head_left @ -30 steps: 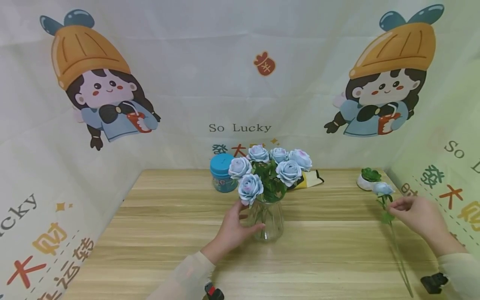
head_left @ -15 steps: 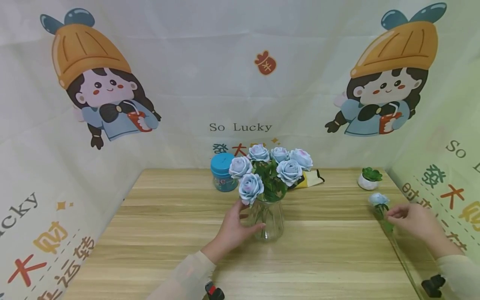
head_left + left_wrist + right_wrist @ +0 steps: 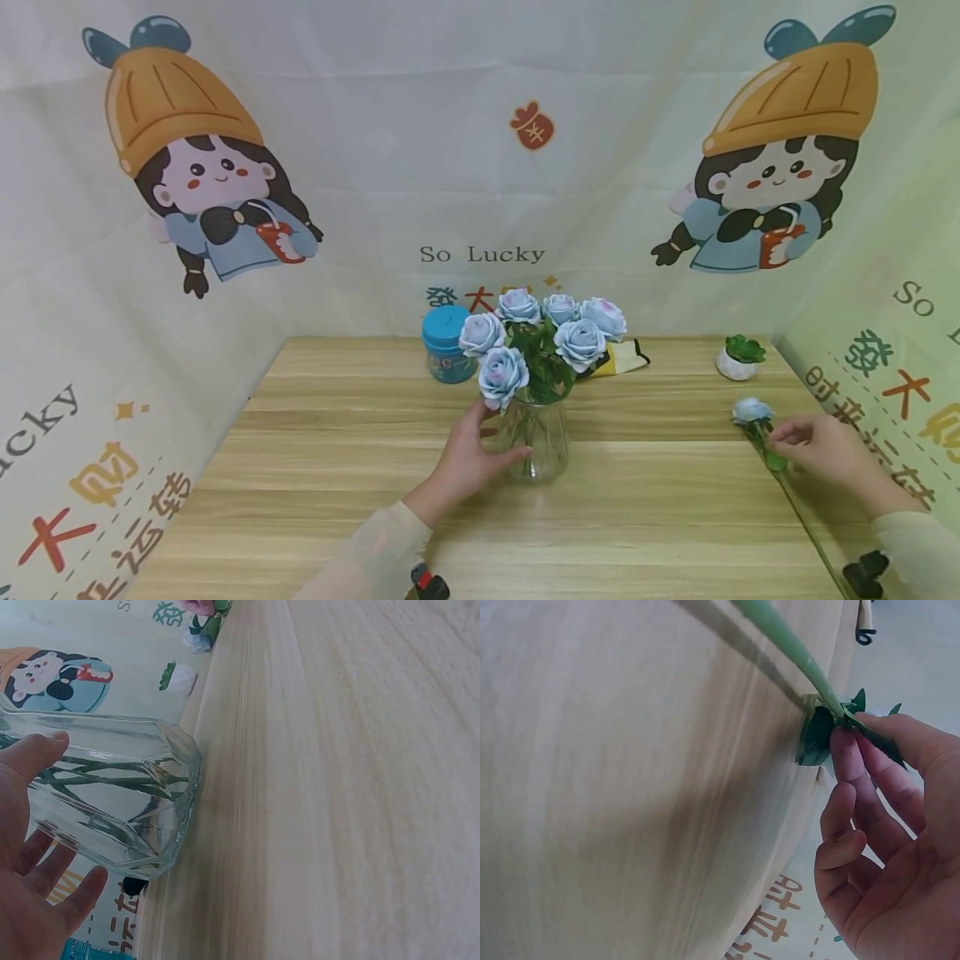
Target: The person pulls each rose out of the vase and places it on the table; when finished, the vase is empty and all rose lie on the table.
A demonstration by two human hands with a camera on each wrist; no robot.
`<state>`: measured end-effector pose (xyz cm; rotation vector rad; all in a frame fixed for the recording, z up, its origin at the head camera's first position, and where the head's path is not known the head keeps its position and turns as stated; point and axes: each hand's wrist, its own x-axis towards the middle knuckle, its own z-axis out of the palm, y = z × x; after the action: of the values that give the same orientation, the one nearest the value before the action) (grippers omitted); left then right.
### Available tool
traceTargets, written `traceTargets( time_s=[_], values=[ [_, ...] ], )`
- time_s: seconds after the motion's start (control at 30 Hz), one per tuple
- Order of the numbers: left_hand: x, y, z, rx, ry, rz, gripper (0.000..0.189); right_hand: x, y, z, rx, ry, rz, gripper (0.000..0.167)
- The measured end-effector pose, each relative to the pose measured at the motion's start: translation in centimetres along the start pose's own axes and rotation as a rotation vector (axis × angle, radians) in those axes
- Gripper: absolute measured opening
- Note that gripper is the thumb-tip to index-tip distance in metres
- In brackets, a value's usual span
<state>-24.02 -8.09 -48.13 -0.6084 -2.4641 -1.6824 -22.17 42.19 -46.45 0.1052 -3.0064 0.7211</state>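
Observation:
A clear glass vase (image 3: 546, 454) stands on the wooden table, holding several pale blue roses (image 3: 503, 377). My left hand (image 3: 467, 454) holds the vase's left side, thumb in front and fingers behind; the left wrist view shows green stems (image 3: 112, 776) through the glass. Over the table's right side, my right hand (image 3: 825, 454) pinches a single blue rose (image 3: 752, 411) by its stem just under the bloom. In the right wrist view thumb and fingertips meet at the leaves on the green stem (image 3: 799, 656); the bloom is mostly hidden there.
A blue-lidded jar (image 3: 444, 342) stands behind the vase on the left. A yellow, cream and black item (image 3: 624, 358) lies partly hidden behind the roses. A small potted succulent (image 3: 739, 358) sits at the back right. Printed cloth (image 3: 480, 183) encloses the table's back and sides.
My right hand has moved slightly down and left with the single rose, whose bloom has dropped away from the succulent. The left hand and the vase have stayed in place.

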Motion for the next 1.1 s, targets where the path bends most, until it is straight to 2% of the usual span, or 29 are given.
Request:
traceTargets(
  time_s=[0.37, 0.67, 0.83, 1.0, 1.1],
  values=[
    [0.1, 0.0, -0.1, 0.003, -0.004, 0.011, 0.076, -0.2, -1.2, -0.7, 0.0, 0.007, 0.049, 0.029],
    [0.0, 0.0, -0.1, 0.0, -0.005, 0.01, 0.077, -0.2, -3.0, -0.8, 0.008, 0.058, 0.027, 0.033],
    [0.0, 0.0, -0.2, -0.007, -0.009, 0.013, 0.077, -0.1, -5.3, -0.1, 0.044, 0.111, -0.012, 0.028],
    [0.0, 0.0, -0.2, -0.009, -0.007, 0.016, 0.076, -0.4, -8.7, 0.5, 0.125, 0.2, -0.096, 0.015],
    [0.1, 0.0, -0.1, -0.004, -0.007, 0.022, 0.075, -0.6, -10.8, 0.6, 0.143, 0.217, -0.118, 0.012]
  ],
)
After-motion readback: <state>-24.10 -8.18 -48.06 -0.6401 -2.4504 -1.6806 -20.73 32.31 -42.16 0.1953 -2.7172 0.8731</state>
